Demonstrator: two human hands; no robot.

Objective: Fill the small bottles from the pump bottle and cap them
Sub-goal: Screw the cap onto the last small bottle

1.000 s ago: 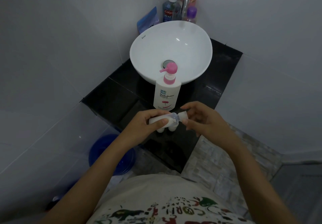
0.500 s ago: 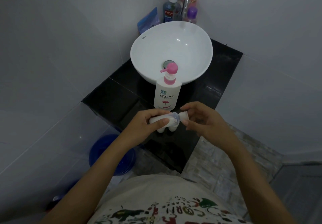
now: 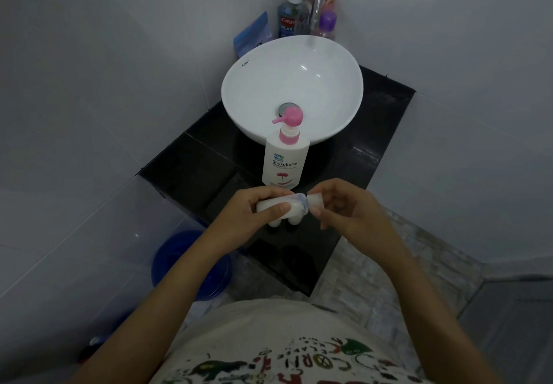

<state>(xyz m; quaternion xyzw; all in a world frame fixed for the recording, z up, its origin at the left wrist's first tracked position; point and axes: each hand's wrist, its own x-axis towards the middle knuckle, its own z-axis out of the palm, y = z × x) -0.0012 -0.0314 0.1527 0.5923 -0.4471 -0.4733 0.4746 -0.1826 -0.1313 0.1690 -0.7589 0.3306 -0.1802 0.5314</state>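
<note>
Small bottle [image 3: 282,206] held sideways above the counter edge, white fill visible, neck pointing right; left hand [image 3: 254,210] wraps its body, thumb across the front; right hand [image 3: 341,207] pinches the cap [image 3: 314,202] at the neck; step judged: capping, cap apparently being turned on, seating not discernible. Next move likely calls for twisting until snug, then standing it beside the two small bottles [image 3: 284,221] just below the hands. Pump bottle [image 3: 285,160] upright just behind, in front of the sink [image 3: 254,90], on the black counter [image 3: 203,168].
</note>
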